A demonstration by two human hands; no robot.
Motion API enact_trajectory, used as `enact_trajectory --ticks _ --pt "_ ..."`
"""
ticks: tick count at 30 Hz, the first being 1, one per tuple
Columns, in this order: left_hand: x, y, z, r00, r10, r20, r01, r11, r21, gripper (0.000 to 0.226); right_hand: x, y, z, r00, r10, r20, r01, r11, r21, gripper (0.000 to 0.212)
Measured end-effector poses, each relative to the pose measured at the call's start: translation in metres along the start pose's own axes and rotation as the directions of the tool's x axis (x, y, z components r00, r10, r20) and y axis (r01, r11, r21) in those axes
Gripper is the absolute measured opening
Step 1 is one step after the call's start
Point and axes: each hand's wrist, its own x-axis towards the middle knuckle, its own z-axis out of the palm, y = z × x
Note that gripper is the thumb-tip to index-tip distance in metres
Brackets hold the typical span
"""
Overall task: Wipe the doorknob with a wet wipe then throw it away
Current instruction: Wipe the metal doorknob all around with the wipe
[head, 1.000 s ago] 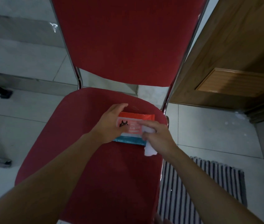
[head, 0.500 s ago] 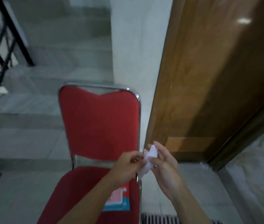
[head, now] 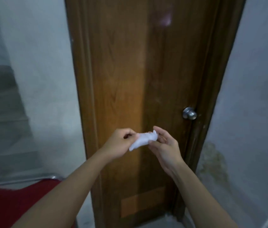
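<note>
A round silver doorknob [head: 189, 113] sits on the right side of a brown wooden door [head: 130, 71]. In front of the door, below and left of the knob, both hands hold a crumpled white wet wipe [head: 144, 140]. My left hand [head: 119, 143] pinches its left end between closed fingers. My right hand [head: 164, 143] grips its right end with thumb and fingers, palm turned toward me. The wipe is well short of the knob, not touching it.
The top of a red chair back [head: 15, 201] with a chrome rim fills the lower left. Grey stairs [head: 1, 112] rise at the left. Pale walls flank the door, with a stained patch [head: 212, 163] low on the right wall.
The view has swung up from the chair seat and wipe packet to the door. Both hands lifted the wipe off the packet and now hold it stretched between them before the door.
</note>
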Motion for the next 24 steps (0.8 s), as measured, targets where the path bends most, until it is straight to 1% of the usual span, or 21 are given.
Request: enact_trajectory --ticks 3,6,9,11,13,14,16,18,20,21,22,24 --pt "0.048 0.041 0.023 0.992 0.105 -0.064 -0.105 0.994 0.001 0.015 0.025 -0.045 -0.037 0.996 -0.085 -0.033 0.084 0.996 -0.025 0.046" --pt "0.086 0.075 0.050 0.976 0.183 -0.120 -0.185 0.983 -0.005 0.013 0.044 -0.081 -0.075 0.989 -0.133 -0.059 0.130 0.990 -0.051 0.043" --pt "0.114 0.099 0.074 0.955 0.239 -0.173 -0.239 0.971 0.022 0.014 0.060 -0.102 -0.107 0.987 -0.155 -0.048 0.145 0.975 -0.165 0.036" --pt "0.125 0.109 0.085 0.942 0.259 -0.212 -0.264 0.964 0.006 0.012 0.069 -0.108 -0.123 0.988 -0.150 -0.025 0.140 0.962 -0.234 0.025" --pt "0.138 0.117 0.098 0.939 0.276 -0.207 -0.284 0.959 -0.011 0.012 0.080 -0.113 -0.138 0.986 -0.163 -0.027 0.147 0.937 -0.316 0.014" --pt "0.144 0.120 0.102 0.939 0.281 -0.197 -0.289 0.957 -0.013 0.012 0.086 -0.114 -0.143 0.982 -0.183 -0.038 0.157 0.921 -0.356 0.015" --pt "0.158 0.121 0.110 0.943 0.280 -0.181 -0.290 0.956 -0.033 0.013 0.099 -0.117 -0.156 0.973 -0.224 -0.052 0.189 0.907 -0.377 0.020" --pt "0.171 0.119 0.115 0.955 0.243 -0.171 -0.261 0.961 -0.091 0.013 0.111 -0.120 -0.166 0.969 -0.244 -0.042 0.221 0.929 -0.297 0.021" --pt "0.183 0.113 0.121 0.967 0.207 -0.149 -0.228 0.964 -0.141 0.012 0.123 -0.121 -0.172 0.972 -0.233 -0.033 0.221 0.952 -0.213 0.020" --pt "0.191 0.108 0.125 0.972 0.193 -0.137 -0.214 0.963 -0.162 0.012 0.134 -0.122 -0.174 0.970 -0.238 -0.048 0.222 0.950 -0.219 0.020" --pt "0.197 0.105 0.128 0.976 0.175 -0.128 -0.197 0.962 -0.189 0.012 0.143 -0.121 -0.174 0.959 -0.271 -0.081 0.238 0.927 -0.290 0.022" --pt "0.214 0.099 0.133 0.986 0.129 -0.105 -0.153 0.952 -0.267 0.013 0.164 -0.116 -0.173 0.904 -0.402 -0.148 0.276 0.811 -0.516 0.031"
